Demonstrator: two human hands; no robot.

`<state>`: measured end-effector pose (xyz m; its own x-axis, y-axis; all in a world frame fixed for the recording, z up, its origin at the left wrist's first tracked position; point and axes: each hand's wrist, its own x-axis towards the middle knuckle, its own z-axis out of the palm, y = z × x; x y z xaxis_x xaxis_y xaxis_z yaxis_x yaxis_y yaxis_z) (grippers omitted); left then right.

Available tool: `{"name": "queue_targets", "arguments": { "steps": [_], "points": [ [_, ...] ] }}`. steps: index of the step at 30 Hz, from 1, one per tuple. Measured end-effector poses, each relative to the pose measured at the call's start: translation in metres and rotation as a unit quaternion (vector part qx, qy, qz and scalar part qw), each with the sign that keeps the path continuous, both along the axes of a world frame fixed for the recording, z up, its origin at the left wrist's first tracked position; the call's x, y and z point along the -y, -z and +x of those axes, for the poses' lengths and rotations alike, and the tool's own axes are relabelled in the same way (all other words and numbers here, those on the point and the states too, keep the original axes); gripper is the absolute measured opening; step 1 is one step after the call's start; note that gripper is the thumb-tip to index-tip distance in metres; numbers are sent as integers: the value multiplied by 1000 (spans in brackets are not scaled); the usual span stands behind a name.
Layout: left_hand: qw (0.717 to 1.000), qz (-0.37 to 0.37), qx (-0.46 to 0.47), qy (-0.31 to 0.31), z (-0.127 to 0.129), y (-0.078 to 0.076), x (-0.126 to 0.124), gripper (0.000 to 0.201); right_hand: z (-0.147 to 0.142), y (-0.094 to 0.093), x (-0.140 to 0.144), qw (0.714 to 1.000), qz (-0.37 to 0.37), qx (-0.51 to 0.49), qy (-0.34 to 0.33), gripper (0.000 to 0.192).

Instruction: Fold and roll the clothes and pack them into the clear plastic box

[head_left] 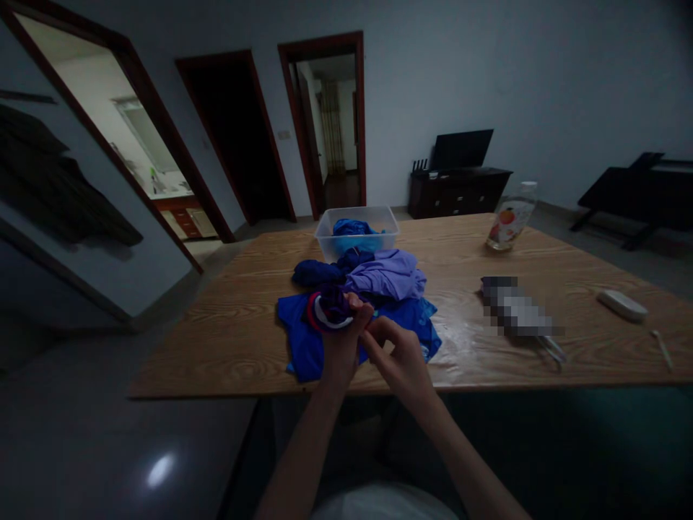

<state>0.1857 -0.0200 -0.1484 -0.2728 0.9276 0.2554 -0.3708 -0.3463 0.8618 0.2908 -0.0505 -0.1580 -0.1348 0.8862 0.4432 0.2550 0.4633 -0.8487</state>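
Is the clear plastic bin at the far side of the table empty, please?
No, the clear plastic bin holds a crumpled blue cloth that shows above its rim.

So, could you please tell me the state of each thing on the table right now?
Left hand: gripping rolled striped garment.
Right hand: closed at that garment's edge.
Clear tub: open, blue cloth inside.
Purple garment: crumpled on pile.
Bottle: upright, capped.

You've got a small bunched garment, dark purple with a red-and-white striped band, pinched in your left hand; your right hand pulls at its edge. It sits just above the blue shirt spread flat on the tabletop.
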Motion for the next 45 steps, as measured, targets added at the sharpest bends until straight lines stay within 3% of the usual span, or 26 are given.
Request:
{"name": "queue_targets", "arguments": {
  "steps": [3,8,18,24,28,33,37,40,45],
  "points": [
    [1000,-15,0,-12,-1,2,2,36,1,-8,8,1000,12,-18,-1,24],
    [998,-36,-43,14,-3,3,9,37,1,-12,8,999,-4,-27,-32,33],
    [998,-55,-15,15,-1,10,7,39,1,-2,1,998,37,34,33,35],
    [993,-67,93,40,4,3,6,59,-4,22,-6,978,105,156,89,37],
    [982,-74,149,92,1,-9,11,70,-1,34,-14,971,135,191,38,41],
    [975,-62,141,160,-2,-13,18,72,6,30,-13,977,114,177,21,47],
    [970,-73,138,187,-3,-10,19,61,12,30,-9,981,99,163,-12,53],
    [972,-91,128,177,-5,-7,17,50,22,36,-9,983,88,160,-17,55],
    [982,-83,85,148,-5,-3,15,46,41,61,-18,993,8,120,-4,58]
  ]
}}
